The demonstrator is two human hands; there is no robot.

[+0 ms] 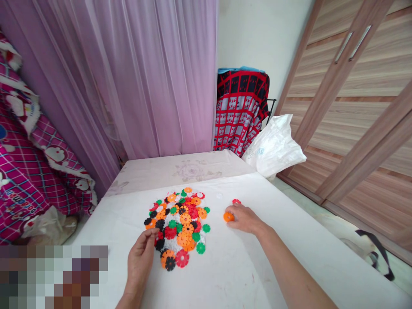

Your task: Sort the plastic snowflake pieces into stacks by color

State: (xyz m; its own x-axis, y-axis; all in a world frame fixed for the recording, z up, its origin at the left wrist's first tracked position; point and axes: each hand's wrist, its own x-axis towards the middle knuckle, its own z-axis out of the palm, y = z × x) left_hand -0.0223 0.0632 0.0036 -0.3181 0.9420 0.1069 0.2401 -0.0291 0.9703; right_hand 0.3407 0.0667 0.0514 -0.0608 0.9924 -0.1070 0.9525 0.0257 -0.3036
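Observation:
A pile of notched plastic discs in orange, red, green, black and white lies on the white-covered table. At the pile's left edge is my left hand, its thumb and fingertips pinched together beside red and black discs; what is between them is too small to make out. Right of the pile, my right hand grips an orange disc between thumb and fingers, low over the cloth. Just beyond its fingers a red disc lies on the table, partly hidden.
A white plastic bag stands at the table's far right corner, near a red checked cloth. Purple curtains hang behind the table. Wooden cabinets are on the right, a pink patterned cloth on the left.

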